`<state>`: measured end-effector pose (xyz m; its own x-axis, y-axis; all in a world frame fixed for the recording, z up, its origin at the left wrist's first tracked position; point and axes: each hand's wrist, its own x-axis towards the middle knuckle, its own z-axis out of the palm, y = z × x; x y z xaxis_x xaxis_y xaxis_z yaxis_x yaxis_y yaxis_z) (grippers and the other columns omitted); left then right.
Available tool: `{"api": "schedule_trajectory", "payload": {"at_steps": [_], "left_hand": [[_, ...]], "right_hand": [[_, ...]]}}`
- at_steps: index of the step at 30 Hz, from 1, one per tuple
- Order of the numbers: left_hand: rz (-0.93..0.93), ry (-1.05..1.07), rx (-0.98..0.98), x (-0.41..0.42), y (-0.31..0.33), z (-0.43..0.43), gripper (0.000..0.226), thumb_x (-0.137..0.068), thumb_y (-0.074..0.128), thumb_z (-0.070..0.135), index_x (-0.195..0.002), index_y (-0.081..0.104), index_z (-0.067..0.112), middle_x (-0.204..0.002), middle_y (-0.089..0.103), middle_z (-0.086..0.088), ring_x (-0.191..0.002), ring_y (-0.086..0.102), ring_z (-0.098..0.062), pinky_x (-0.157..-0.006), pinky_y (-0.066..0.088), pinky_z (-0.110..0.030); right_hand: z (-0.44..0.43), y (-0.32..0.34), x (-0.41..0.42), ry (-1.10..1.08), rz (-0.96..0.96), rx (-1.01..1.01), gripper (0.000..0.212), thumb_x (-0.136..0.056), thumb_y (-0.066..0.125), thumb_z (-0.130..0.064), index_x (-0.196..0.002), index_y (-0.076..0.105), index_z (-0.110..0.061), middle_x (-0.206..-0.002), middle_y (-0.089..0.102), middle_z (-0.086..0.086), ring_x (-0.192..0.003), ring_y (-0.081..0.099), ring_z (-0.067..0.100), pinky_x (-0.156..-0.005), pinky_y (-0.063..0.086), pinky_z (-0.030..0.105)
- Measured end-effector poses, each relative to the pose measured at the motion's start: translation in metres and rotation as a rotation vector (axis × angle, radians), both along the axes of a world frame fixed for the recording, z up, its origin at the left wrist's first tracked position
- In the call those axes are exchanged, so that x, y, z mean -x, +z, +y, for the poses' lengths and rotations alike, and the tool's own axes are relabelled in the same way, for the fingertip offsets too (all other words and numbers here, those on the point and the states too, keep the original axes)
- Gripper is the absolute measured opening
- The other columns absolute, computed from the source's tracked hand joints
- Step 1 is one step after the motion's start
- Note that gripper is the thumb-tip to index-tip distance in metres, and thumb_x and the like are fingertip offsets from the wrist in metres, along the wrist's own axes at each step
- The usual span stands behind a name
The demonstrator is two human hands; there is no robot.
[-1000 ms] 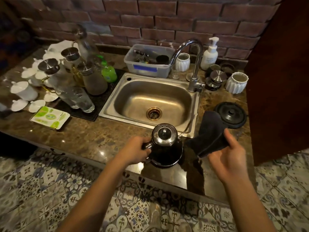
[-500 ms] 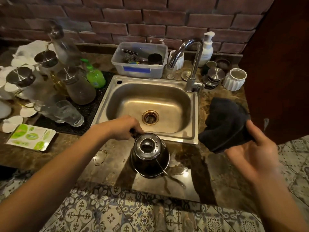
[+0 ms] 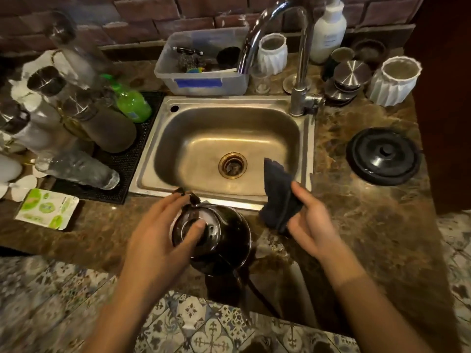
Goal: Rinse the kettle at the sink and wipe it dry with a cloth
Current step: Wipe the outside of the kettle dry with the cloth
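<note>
A dark kettle [image 3: 226, 240] with a shiny metal lid stands on the stone counter just in front of the steel sink [image 3: 163, 182]. My left hand [image 3: 158, 233] lies over its lid, thumb pressed on the lid's top and fingers reaching toward the handle at the far side. My right hand [image 3: 311, 225] is to the right of the kettle and grips a dark cloth [image 3: 277, 197], which sticks up over the sink's front right corner. Cloth and kettle are apart. The thin spout points toward me, off the counter edge.
A curved tap [image 3: 300, 72] rises at the sink's back right. Left of the sink stand glass carafes [image 3: 102, 123] and a green bottle [image 3: 132, 103] on a black mat. A plastic tub [image 3: 204, 80] sits behind. A black round lid [image 3: 382, 156] and white cups [image 3: 392, 80] are to the right.
My left hand shifted from the kettle's handle onto its lid. My right hand brought the cloth left and closer to the kettle. The view moved nearer to the sink.
</note>
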<state>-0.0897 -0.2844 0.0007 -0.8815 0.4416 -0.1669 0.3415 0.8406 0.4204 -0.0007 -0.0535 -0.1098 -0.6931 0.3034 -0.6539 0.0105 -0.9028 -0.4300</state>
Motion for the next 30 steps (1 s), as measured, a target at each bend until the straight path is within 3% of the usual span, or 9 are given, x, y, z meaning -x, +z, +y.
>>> {"api": "schedule_trajectory", "payload": {"at_steps": [6,11,13,15,18,21,25,27,30], "left_hand": [[0.070,0.120,0.154,-0.026,-0.003,0.024,0.069,-0.076,0.063,0.064,-0.134,0.065,0.025,-0.142,0.059,0.010,-0.128,0.056,-0.016,-0.103,0.048,-0.040],[0.051,0.159,0.282,-0.026,0.000,0.037,0.054,-0.076,0.079,0.054,-0.124,0.071,0.030,-0.140,0.061,0.015,-0.113,0.067,-0.012,-0.093,0.049,-0.032],[0.028,0.177,0.272,-0.024,0.005,0.040,0.057,-0.071,0.079,0.061,-0.120,0.073,0.033,-0.137,0.062,0.017,-0.112,0.067,-0.010,-0.094,0.051,-0.032],[0.004,0.198,0.251,-0.023,0.008,0.042,0.062,-0.064,0.072,0.065,-0.118,0.074,0.034,-0.136,0.063,0.017,-0.113,0.067,-0.011,-0.100,0.053,-0.038],[-0.006,0.207,0.261,-0.024,0.012,0.047,0.066,-0.062,0.070,0.062,-0.121,0.073,0.032,-0.137,0.062,0.015,-0.114,0.066,-0.011,-0.103,0.053,-0.041],[-0.025,0.221,0.248,-0.024,0.012,0.047,0.063,-0.066,0.082,0.061,-0.122,0.072,0.031,-0.139,0.060,0.019,-0.120,0.063,-0.009,-0.106,0.052,-0.042],[-0.014,0.224,0.250,-0.024,0.010,0.043,0.054,-0.075,0.079,0.048,-0.125,0.071,0.028,-0.142,0.056,0.022,-0.122,0.060,-0.004,-0.108,0.039,-0.022],[-0.011,0.225,0.260,-0.024,0.009,0.043,0.054,-0.077,0.079,0.047,-0.127,0.069,0.028,-0.143,0.056,0.021,-0.126,0.058,-0.005,-0.106,0.038,-0.021],[-0.001,0.229,0.274,-0.024,0.008,0.044,0.053,-0.079,0.079,0.046,-0.128,0.069,0.029,-0.143,0.056,0.019,-0.129,0.057,-0.009,-0.107,0.039,-0.023]], "right_hand": [[-0.003,-0.044,0.050,0.296,0.064,-0.067,0.023,-0.107,0.048,-0.017,-0.118,0.067,-0.011,-0.104,0.079,0.004,-0.097,0.074,0.016,-0.087,0.058,0.027],[-0.006,-0.063,0.067,0.730,0.141,-0.338,0.046,-0.102,0.054,-0.048,-0.143,0.059,-0.029,-0.139,0.068,-0.006,-0.128,0.063,0.013,-0.117,0.040,0.035],[-0.008,-0.062,0.071,0.853,0.204,-0.406,0.036,-0.106,0.048,-0.045,-0.140,0.057,-0.038,-0.125,0.061,-0.024,-0.113,0.058,-0.009,-0.111,0.036,0.020],[-0.009,-0.059,0.078,0.916,0.231,-0.463,0.038,-0.109,0.044,-0.039,-0.143,0.057,-0.030,-0.113,0.055,-0.030,-0.097,0.055,-0.018,-0.095,0.035,0.004],[-0.014,-0.059,0.083,0.950,0.271,-0.498,0.040,-0.110,0.044,-0.034,-0.144,0.059,-0.019,-0.133,0.063,-0.015,-0.123,0.057,0.000,-0.115,0.036,0.021],[-0.021,-0.057,0.078,0.937,0.290,-0.505,0.040,-0.102,0.052,-0.046,-0.129,0.070,-0.023,-0.124,0.074,-0.005,-0.122,0.065,0.013,-0.120,0.040,0.042],[-0.029,-0.028,0.069,0.905,0.316,-0.533,0.045,-0.089,0.058,-0.060,-0.121,0.075,-0.033,-0.123,0.077,-0.005,-0.119,0.069,0.015,-0.116,0.045,0.044],[-0.032,-0.017,0.056,0.893,0.366,-0.505,0.028,-0.099,0.057,-0.052,-0.111,0.077,-0.037,-0.118,0.079,-0.007,-0.116,0.071,0.012,-0.114,0.047,0.044],[-0.032,-0.012,0.023,0.864,0.372,-0.548,0.029,-0.101,0.054,-0.053,-0.111,0.077,-0.037,-0.112,0.080,-0.006,-0.107,0.073,0.009,-0.107,0.050,0.041]]}}
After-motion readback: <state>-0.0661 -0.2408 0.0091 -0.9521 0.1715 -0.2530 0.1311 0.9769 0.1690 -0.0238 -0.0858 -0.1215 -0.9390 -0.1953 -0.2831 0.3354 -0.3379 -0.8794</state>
